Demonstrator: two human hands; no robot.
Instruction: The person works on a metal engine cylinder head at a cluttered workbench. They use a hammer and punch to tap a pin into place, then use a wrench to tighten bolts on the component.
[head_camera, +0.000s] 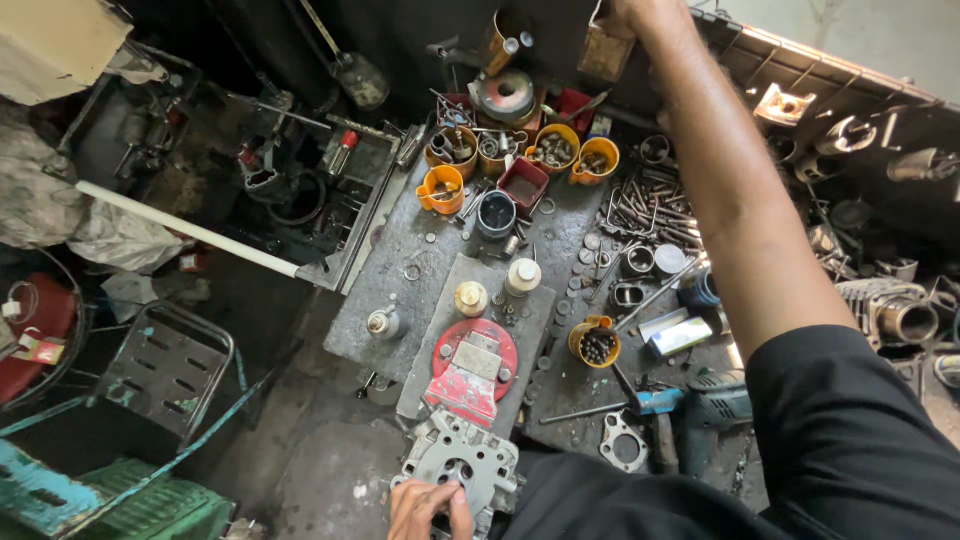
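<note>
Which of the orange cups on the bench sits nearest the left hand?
The orange cup full of dark bits, right of the red disc. It stands alone low on the bench; the other orange cups cluster at the far end. Left hand.

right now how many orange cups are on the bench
6, maybe more hidden in the clutter. Four stand in a back cluster: orange cup one, two, three, four. A fifth sits half hidden among them. The sixth is nearer, full of dark bits.

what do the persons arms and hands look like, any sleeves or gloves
Both hands are bare, with no gloves. The right arm is bare from the wrist up to a short black sleeve near the shoulder. Only the fingers of the left hand show; no watch or ring is visible.
</note>
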